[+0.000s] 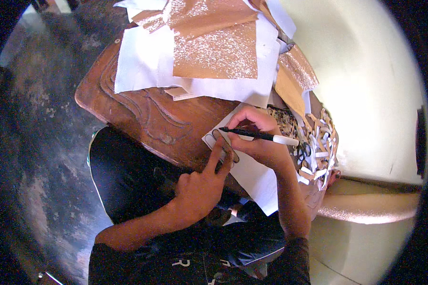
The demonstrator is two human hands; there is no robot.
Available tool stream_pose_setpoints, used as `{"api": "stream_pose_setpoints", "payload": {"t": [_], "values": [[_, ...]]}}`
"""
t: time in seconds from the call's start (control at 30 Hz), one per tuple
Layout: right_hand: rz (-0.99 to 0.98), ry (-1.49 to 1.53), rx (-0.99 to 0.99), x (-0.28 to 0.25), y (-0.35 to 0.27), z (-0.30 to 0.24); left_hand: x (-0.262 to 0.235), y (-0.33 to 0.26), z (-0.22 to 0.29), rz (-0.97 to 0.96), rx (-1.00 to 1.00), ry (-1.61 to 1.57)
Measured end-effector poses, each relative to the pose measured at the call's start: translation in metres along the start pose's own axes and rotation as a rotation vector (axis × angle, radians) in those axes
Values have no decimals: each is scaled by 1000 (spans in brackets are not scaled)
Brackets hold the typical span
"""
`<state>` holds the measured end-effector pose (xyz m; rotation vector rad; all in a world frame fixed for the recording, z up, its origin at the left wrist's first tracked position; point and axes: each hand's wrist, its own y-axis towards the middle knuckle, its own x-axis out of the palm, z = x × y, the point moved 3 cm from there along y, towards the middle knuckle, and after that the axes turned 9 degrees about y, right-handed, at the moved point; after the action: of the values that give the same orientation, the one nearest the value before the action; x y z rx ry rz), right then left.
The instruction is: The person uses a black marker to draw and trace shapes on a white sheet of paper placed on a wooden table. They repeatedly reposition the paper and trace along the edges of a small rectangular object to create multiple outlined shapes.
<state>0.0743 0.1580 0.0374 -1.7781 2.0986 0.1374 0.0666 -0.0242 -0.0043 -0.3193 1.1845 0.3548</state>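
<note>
My right grip (pixel 266 151) pinches the pen (pixel 283 140); my left grip (pixel 202 190) (unclosed, fingers forked) seemingly steadies paper (pixel 257 180) at the table's (pixel 128 113) near edge.

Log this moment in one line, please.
left hand: fingers extended over white sheet | right hand: holds black-and-white pen | scissors: among paper scraps

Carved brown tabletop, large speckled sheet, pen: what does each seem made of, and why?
Carved brown tabletop: probably varnished wood; brown sheen, carved grooves.
Large speckled sheet: perhaps coated leather, cloth or paper; tan with bright flecks.
Pen: likely plastic; smooth, even black and white.
</note>
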Motion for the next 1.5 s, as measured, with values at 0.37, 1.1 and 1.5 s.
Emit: {"api": "stream_pose_setpoints", "payload": {"t": [0.37, 1.1, 1.5], "values": [[-224, -221, -159, 8, 27, -18, 13, -6, 0, 39, 8, -76], [-261, -463, -118, 22, 25, -25, 14, -9, -3, 54, 12, -204], [-301, -447, -134, 26, 29, -31, 18, -9, -3, 38, 32, -214]]}}
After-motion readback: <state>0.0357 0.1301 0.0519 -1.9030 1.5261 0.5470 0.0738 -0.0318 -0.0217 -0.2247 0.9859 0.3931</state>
